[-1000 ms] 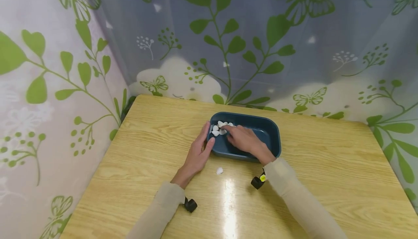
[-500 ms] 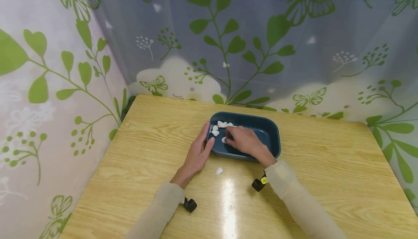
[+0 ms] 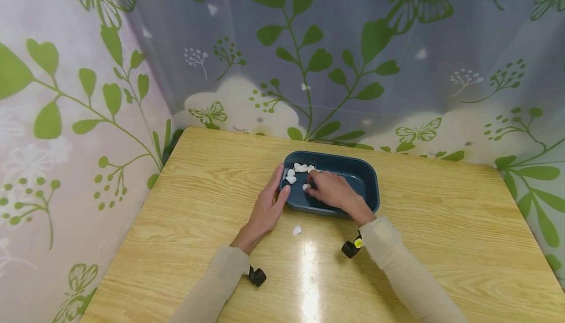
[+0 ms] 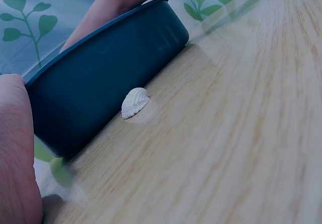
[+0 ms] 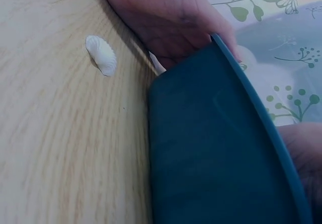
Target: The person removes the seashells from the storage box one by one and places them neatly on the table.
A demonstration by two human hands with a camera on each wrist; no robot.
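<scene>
A dark blue rectangular tub (image 3: 358, 184) stands on the table. Against its left end rests my left hand (image 3: 266, 210), fingers straight along the wall and thumb near the front corner. My right hand (image 3: 332, 189) reaches down inside, its thumb and fingertips pinching a white seashell (image 3: 306, 186); both wrist views have the tub wall hiding that pinch. Several more white seashells (image 3: 300, 167) lie along the tub's back and left walls. One loose seashell (image 3: 297, 230), ribbed in the left wrist view, lies on the table just in front of the tub.
The wooden table (image 3: 212, 185) reaches back to a curtain (image 3: 335, 9) printed with leaves and butterflies. A similar pale curtain (image 3: 44, 166) hangs along the left side. Small black cameras (image 3: 257, 277) sit under both wrists.
My right hand has drawn a seashell out of the cluster at the left, toward the tub's middle. The left hand, the tub and the loose shell have stayed in place.
</scene>
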